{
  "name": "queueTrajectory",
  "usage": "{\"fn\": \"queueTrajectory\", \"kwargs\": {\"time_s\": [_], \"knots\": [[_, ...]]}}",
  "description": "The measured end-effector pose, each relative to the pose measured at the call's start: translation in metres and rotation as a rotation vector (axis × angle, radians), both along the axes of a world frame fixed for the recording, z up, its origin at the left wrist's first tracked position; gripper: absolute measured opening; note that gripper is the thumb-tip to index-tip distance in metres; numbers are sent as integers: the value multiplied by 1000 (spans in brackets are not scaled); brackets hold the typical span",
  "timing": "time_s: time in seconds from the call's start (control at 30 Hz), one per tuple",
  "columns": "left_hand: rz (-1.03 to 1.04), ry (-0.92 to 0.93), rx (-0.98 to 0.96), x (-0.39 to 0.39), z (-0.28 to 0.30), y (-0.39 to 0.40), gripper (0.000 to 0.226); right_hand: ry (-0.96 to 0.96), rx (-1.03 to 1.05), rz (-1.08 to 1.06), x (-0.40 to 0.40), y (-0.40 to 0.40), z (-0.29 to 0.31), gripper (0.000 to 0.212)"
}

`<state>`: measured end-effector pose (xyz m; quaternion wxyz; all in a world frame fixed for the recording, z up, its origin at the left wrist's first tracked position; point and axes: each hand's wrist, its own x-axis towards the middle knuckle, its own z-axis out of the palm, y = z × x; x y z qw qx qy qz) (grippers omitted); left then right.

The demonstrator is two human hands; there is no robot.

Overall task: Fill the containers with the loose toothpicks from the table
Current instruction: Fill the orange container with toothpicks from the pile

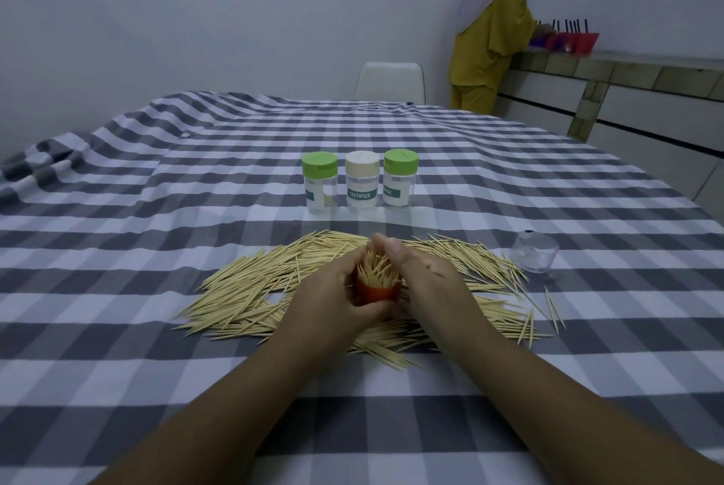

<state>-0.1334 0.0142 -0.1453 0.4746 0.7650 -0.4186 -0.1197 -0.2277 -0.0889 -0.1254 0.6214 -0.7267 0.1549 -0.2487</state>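
Left hand grips a small red plastic container (bristling with thin wooden toothpicks); right hand cups its other side, fingers curled round.

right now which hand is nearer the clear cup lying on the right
Right. The right hand is at the red cup beside the toothpick pile, closer to the clear cup; the left hand is on the far side.

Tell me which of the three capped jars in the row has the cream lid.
The middle clear plastic jar, its label reading TOOTHPICK; the jars on either side wear green lids.
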Motion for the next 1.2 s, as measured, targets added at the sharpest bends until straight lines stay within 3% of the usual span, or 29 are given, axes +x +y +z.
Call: {"fn": "queueTrajectory", "kwargs": {"time_s": [0.07,0.17,0.27,0.33,0.47,0.6,0.77,0.87,0.97,1.07,1.2], "knots": [[14,-22,-4,0,0,0,80,3,-55,49,-1,1,-2,25],[24,-52,-4,1,1,1,83,104,-337,69,1,1,-9,46],[28,-62,14,2,1,1,83,218,-571,49,6,2,-12,52],[25,-66,14,2,-1,1,81,215,-536,60,7,0,-12,55],[-6,-29,13,0,0,0,78,123,-221,107,-1,-13,1,63],[-22,24,4,-2,1,1,67,188,-288,80,-6,-27,6,44],[-15,48,18,-2,1,1,71,252,-279,132,-8,-26,9,42],[-1,82,23,-1,0,1,82,335,-473,24,-13,-42,14,43],[11,98,14,0,-1,0,85,584,-697,11,-18,-57,11,58],[19,90,23,0,-1,1,86,699,-732,53,-16,-57,6,69],[18,68,32,0,0,1,86,766,-974,14,-7,-50,-1,62]]}}
